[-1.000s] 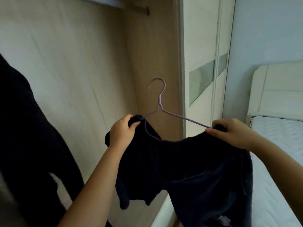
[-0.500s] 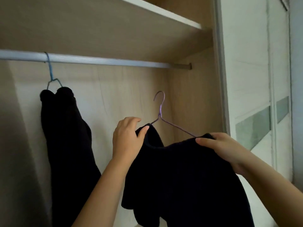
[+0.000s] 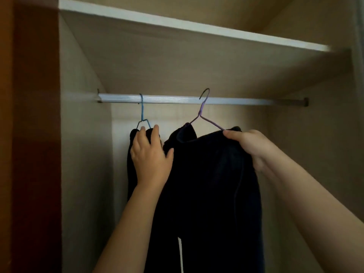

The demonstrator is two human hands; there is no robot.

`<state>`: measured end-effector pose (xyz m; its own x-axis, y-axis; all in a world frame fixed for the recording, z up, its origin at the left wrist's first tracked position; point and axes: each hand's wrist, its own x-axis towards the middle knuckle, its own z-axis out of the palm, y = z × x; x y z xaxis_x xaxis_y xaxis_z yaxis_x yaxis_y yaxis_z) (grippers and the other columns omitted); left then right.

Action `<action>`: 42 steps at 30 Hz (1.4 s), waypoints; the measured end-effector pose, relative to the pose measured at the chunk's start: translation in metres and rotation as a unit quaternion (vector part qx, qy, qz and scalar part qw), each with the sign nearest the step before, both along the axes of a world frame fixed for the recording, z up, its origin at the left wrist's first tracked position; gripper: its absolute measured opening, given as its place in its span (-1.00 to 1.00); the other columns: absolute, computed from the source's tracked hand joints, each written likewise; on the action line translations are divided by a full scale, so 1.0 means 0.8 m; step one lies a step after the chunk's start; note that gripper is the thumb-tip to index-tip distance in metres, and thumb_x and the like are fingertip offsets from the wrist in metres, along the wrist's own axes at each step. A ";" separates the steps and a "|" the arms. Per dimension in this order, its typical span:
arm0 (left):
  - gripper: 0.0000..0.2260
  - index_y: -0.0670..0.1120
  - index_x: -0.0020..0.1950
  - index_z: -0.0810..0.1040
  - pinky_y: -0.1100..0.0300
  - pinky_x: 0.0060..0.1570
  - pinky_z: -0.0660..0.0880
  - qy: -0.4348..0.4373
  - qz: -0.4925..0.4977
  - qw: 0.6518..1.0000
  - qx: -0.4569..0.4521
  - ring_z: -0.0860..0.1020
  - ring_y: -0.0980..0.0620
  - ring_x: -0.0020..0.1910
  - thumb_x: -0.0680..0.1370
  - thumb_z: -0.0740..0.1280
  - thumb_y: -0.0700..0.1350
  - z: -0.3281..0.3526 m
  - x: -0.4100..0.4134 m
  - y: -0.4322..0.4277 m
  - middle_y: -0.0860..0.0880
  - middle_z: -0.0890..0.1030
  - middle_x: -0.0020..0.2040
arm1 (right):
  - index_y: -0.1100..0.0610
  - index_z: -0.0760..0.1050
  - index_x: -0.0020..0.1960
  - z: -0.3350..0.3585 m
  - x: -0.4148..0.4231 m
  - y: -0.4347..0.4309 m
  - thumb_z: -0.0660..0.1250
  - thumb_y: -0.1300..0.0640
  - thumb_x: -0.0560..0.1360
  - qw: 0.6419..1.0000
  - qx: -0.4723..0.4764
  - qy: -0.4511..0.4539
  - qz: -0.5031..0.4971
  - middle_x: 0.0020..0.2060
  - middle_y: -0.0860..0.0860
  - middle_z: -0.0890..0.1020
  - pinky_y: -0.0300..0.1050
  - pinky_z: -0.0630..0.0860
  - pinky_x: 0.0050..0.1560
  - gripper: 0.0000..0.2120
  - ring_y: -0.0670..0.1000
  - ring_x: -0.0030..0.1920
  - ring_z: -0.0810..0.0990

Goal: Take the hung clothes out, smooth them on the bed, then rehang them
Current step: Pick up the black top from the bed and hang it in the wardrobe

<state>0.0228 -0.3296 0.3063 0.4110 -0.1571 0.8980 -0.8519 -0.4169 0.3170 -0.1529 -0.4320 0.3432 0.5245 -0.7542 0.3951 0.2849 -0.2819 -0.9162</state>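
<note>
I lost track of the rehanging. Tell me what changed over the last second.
The purple hanger with the dark garment went up; its hook is now at the rail, seated or not unclear. The left hand let go of its shoulder and moved left onto the other garment on the blue hanger. Unchanged: the right hand grips the other shoulder; the blue hanger hangs on the rail.

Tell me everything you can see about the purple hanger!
The purple hanger is thin wire with a curved hook and two sloping arms. It tilts, its hook arching over the silver rail; whether it rests there is unclear. A dark garment drapes over it, and the right hand grips its right end.
</note>
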 end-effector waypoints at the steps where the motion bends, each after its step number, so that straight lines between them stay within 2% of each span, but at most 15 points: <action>1: -0.40 -0.05 0.46 0.15 -0.06 0.40 0.12 0.015 -0.001 1.000 0.011 0.12 -0.16 0.46 0.49 0.32 -0.02 -0.002 0.006 0.000 -0.17 0.15 0.48 | 0.25 0.48 -0.29 0.007 0.014 -0.001 0.33 0.19 0.47 1.000 -0.004 -0.010 0.004 -0.51 0.06 0.61 -0.26 0.54 -0.52 -0.81 0.00 -0.51 0.60; 4: -0.40 -0.03 0.47 0.11 -0.01 0.35 0.26 0.074 -0.068 0.995 0.012 0.24 -0.11 0.41 0.50 0.29 -0.05 -0.011 0.016 0.002 -0.11 0.20 0.47 | 0.27 0.48 -0.20 0.025 0.058 -0.008 0.31 0.21 0.48 0.999 -0.015 -0.025 0.013 -0.31 0.13 0.59 -0.09 0.56 -0.24 -0.86 0.07 -0.33 0.57; 6: -0.44 -0.01 0.47 0.14 0.08 0.27 0.32 0.119 -0.133 0.984 -0.022 0.32 -0.07 0.35 0.52 0.28 -0.08 -0.016 0.017 0.005 -0.07 0.27 0.43 | 0.28 0.48 -0.09 0.034 0.086 -0.013 0.30 0.20 0.47 0.999 -0.031 -0.019 -0.002 -0.27 0.13 0.56 -0.07 0.55 -0.18 -0.87 0.07 -0.30 0.56; 8: -0.48 0.00 0.45 0.18 0.13 0.26 0.32 0.121 -0.167 0.978 -0.043 0.35 -0.04 0.34 0.52 0.27 -0.10 -0.022 0.018 0.008 -0.05 0.30 0.42 | 0.28 0.47 -0.05 0.038 0.112 -0.021 0.30 0.18 0.46 0.997 -0.066 -0.001 -0.033 -0.23 0.15 0.55 -0.03 0.55 -0.14 -0.84 0.12 -0.23 0.57; 11: -0.51 -0.01 0.44 0.23 0.19 0.29 0.27 0.104 -0.186 0.975 -0.056 0.33 0.00 0.36 0.53 0.26 -0.15 -0.029 0.021 0.014 -0.03 0.33 0.41 | 0.27 0.45 -0.12 0.038 0.139 -0.030 0.28 0.15 0.45 0.990 -0.113 0.032 -0.077 -0.18 0.17 0.54 0.08 0.55 0.01 -0.84 0.23 -0.04 0.60; 14: -0.55 -0.01 0.43 0.26 0.27 0.27 0.26 0.108 -0.206 0.969 -0.082 0.34 0.04 0.36 0.55 0.24 -0.16 -0.034 0.024 0.020 0.00 0.35 0.40 | 0.23 0.40 -0.25 0.034 0.155 -0.033 0.24 0.16 0.45 0.985 -0.133 0.046 -0.097 -0.30 0.11 0.49 0.03 0.54 -0.09 -0.83 0.22 -0.11 0.59; 17: -0.57 -0.01 0.43 0.25 0.31 0.24 0.25 0.100 -0.215 0.968 -0.081 0.34 0.06 0.36 0.56 0.21 -0.16 -0.040 0.024 0.023 0.02 0.36 0.39 | 0.20 0.31 -0.33 0.025 0.160 -0.038 0.22 0.15 0.47 0.970 -0.173 0.093 -0.141 -0.41 0.04 0.39 -0.16 0.32 -0.38 -0.77 0.08 -0.35 0.42; 20: -0.58 -0.03 0.42 0.28 0.31 0.25 0.26 0.092 -0.211 0.969 -0.086 0.35 0.06 0.35 0.57 0.20 -0.19 -0.045 0.026 0.026 0.01 0.38 0.38 | 0.17 0.25 -0.38 0.014 0.161 -0.043 0.19 0.13 0.49 0.947 -0.213 0.147 -0.188 -0.44 0.03 0.36 -0.18 0.19 -0.47 -0.70 0.08 -0.38 0.37; 25: -0.59 -0.02 0.40 0.32 0.33 0.25 0.28 0.091 -0.205 0.969 -0.106 0.38 0.08 0.33 0.55 0.20 -0.23 -0.057 0.024 0.028 0.03 0.42 0.36 | 0.17 0.25 -0.35 0.000 0.156 -0.040 0.17 0.11 0.50 0.922 -0.266 0.176 -0.220 -0.41 0.02 0.35 -0.18 0.17 -0.47 -0.71 0.15 -0.24 0.41; 27: -0.57 0.01 0.41 0.31 0.34 0.24 0.27 0.092 -0.205 0.969 -0.106 0.37 0.10 0.33 0.55 0.20 -0.23 -0.066 0.021 0.030 0.05 0.41 0.36 | 0.23 0.35 -0.18 -0.010 0.148 -0.037 0.19 0.10 0.50 0.921 -0.277 0.170 -0.213 -0.37 0.01 0.38 -0.17 0.21 -0.46 -0.81 0.13 -0.22 0.42; 30: -0.55 0.03 0.41 0.29 0.32 0.23 0.29 0.106 -0.217 0.964 -0.109 0.38 0.11 0.33 0.54 0.23 -0.22 -0.084 0.016 0.034 0.05 0.41 0.36 | 0.24 0.36 0.09 -0.037 0.128 -0.026 0.22 0.11 0.49 0.932 -0.275 0.140 -0.191 -0.19 0.04 0.46 -0.12 0.30 -0.32 -0.75 0.09 -0.17 0.44; 31: -0.54 0.04 0.41 0.29 0.32 0.24 0.29 0.114 -0.223 0.962 -0.106 0.38 0.12 0.33 0.54 0.24 -0.22 -0.092 0.012 0.035 0.06 0.41 0.36 | 0.23 0.36 0.12 -0.048 0.121 -0.022 0.23 0.11 0.49 0.931 -0.279 0.131 -0.196 -0.15 0.04 0.46 -0.14 0.30 -0.28 -0.74 0.07 -0.16 0.43; 34: -0.50 0.05 0.43 0.25 0.30 0.25 0.28 0.130 -0.226 0.961 -0.093 0.35 0.13 0.34 0.52 0.27 -0.20 -0.122 0.000 0.039 0.07 0.38 0.37 | 0.22 0.36 0.16 -0.090 0.098 -0.009 0.24 0.14 0.49 0.928 -0.288 0.127 -0.199 -0.11 0.02 0.46 -0.24 0.26 -0.39 -0.72 0.02 -0.17 0.42; 39: -0.46 0.02 0.45 0.19 0.24 0.28 0.30 0.132 -0.220 0.966 -0.045 0.32 0.09 0.36 0.51 0.29 -0.17 -0.186 -0.021 0.046 0.03 0.32 0.40 | 0.14 0.36 0.22 -0.176 0.063 0.010 0.29 0.13 0.48 0.939 -0.235 0.158 -0.194 0.02 0.02 0.53 -0.43 0.30 -0.34 -0.67 -0.02 -0.13 0.49; 42: -0.47 -0.09 0.41 0.27 0.19 0.24 0.30 0.114 -0.203 0.972 -0.019 0.36 -0.03 0.34 0.47 0.34 -0.20 -0.231 -0.034 0.054 -0.10 0.37 0.36 | 0.13 0.38 0.17 -0.236 0.039 0.032 0.31 0.13 0.46 0.936 -0.213 0.200 -0.198 0.03 0.02 0.55 -0.34 0.39 -0.26 -0.70 -0.01 -0.11 0.53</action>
